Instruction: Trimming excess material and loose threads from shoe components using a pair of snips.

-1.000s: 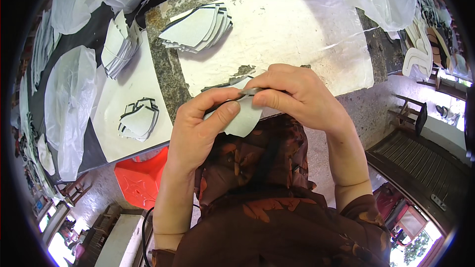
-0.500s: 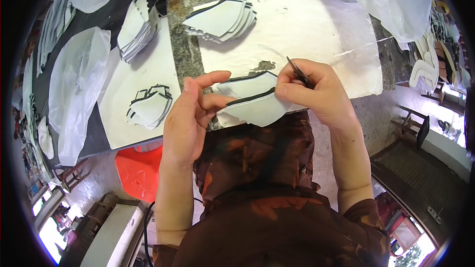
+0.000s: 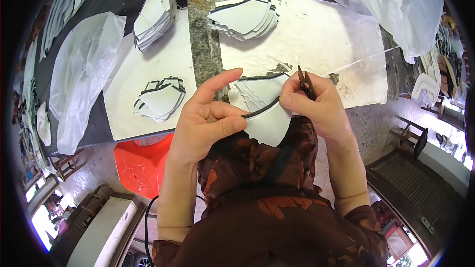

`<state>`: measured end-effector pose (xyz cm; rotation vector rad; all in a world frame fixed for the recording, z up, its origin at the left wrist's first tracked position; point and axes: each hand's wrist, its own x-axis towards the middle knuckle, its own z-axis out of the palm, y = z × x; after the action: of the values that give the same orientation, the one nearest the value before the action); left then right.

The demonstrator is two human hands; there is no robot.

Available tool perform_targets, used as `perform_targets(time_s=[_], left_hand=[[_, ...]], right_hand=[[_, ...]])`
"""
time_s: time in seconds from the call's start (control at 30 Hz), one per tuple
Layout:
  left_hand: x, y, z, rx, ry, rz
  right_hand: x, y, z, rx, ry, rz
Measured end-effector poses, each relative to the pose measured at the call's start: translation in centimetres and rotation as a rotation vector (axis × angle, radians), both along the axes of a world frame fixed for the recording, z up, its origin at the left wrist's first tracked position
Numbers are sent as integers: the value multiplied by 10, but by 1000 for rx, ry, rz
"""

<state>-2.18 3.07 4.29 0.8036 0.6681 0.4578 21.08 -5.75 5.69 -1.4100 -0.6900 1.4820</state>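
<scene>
My left hand [image 3: 210, 116] pinches the left end of a white curved piece [image 3: 269, 126] with black edging, thumb pressed on it and index finger stretched away. The right end of the piece is between the thumb and fingers of my right hand [image 3: 319, 101]. That hand also holds small dark scissors [image 3: 305, 83], their tips pointing up and apart. The held piece hangs over my lap at the table's front edge. Just beyond it, similar white pieces [image 3: 264, 90] with black edges lie on the table, partly hidden by my hands.
Farther back stands a stack of edged white pieces [image 3: 245, 18]. To the left are a tied bundle [image 3: 154, 20] and a small pile [image 3: 161, 100]. Clear plastic bags [image 3: 84, 79] lie at the left and far right. A red stool [image 3: 141, 165] is below the table edge.
The held piece has come nearer to me and tilted down, showing the pieces beneath. The scissors have turned more upright in my right hand. The whole view has shifted slightly.
</scene>
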Motion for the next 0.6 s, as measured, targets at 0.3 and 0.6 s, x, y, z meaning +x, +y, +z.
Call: perform_targets(time_s=[0.3, 0.6], left_hand=[[-74, 26, 13, 451, 560, 51], [-84, 48, 24, 1140, 1070, 229]], right_hand=[[-5, -2, 0, 7, -212, -8], [-5, -8, 1, 307, -491, 366]])
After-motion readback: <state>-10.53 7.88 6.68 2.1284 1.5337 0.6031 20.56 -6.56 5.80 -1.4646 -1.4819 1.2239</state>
